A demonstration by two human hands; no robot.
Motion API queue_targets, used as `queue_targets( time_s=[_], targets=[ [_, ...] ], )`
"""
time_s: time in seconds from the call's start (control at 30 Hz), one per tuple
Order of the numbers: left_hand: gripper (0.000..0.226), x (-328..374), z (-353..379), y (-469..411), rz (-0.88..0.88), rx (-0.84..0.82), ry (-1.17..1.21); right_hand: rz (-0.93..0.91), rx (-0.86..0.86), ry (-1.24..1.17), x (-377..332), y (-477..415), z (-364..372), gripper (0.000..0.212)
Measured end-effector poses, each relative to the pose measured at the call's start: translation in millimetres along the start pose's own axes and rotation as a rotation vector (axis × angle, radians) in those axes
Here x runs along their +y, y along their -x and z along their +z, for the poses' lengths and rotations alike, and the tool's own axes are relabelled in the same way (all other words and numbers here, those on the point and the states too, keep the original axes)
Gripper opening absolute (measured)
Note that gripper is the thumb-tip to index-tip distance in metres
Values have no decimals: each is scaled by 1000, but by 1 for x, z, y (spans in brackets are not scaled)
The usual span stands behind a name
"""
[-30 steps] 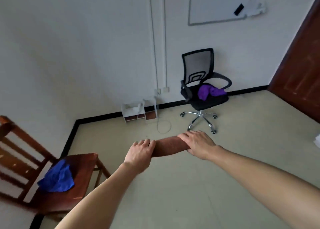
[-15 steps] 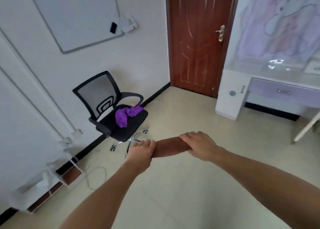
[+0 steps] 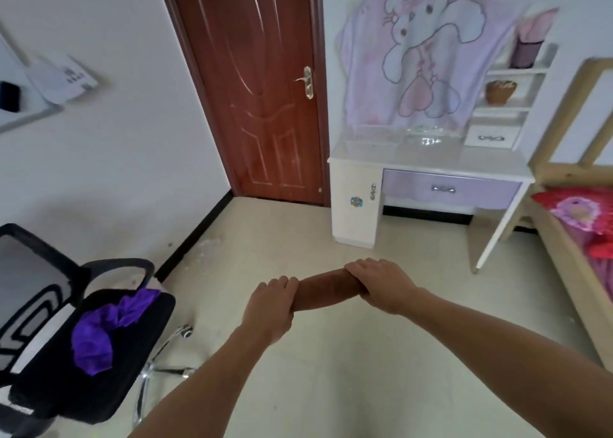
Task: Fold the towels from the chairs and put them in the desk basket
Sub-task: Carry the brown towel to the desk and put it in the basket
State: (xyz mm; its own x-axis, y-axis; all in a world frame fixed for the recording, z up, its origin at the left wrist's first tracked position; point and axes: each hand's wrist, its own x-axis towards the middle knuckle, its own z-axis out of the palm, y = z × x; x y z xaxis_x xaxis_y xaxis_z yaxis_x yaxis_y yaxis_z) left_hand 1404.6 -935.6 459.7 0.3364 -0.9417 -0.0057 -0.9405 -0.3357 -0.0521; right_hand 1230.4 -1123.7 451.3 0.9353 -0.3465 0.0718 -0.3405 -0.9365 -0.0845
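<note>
Left grip (image 3: 269, 307), right grip (image 3: 384, 285) around towel (image 3: 326, 288)

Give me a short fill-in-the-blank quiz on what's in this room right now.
1. The left hand and the right hand grip a folded towel whose colour is ____.
2. The crumpled purple towel lies on the seat of a black mesh office ____.
3. The white desk with the lilac drawer stands right of a reddish-brown wooden ____.
Missing words: brown; chair; door.
</note>
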Motion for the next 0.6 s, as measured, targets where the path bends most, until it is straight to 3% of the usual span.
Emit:
queue_targets(
  time_s=[0.43, 0.6],
  targets=[
    [33, -20, 13, -313, 132, 24, 133, 138, 27, -12, 213, -182, 6, 36],
    [32, -38, 2, -462, 220, 30, 197, 277, 75, -56, 299, -268, -9, 35]
  ],
)
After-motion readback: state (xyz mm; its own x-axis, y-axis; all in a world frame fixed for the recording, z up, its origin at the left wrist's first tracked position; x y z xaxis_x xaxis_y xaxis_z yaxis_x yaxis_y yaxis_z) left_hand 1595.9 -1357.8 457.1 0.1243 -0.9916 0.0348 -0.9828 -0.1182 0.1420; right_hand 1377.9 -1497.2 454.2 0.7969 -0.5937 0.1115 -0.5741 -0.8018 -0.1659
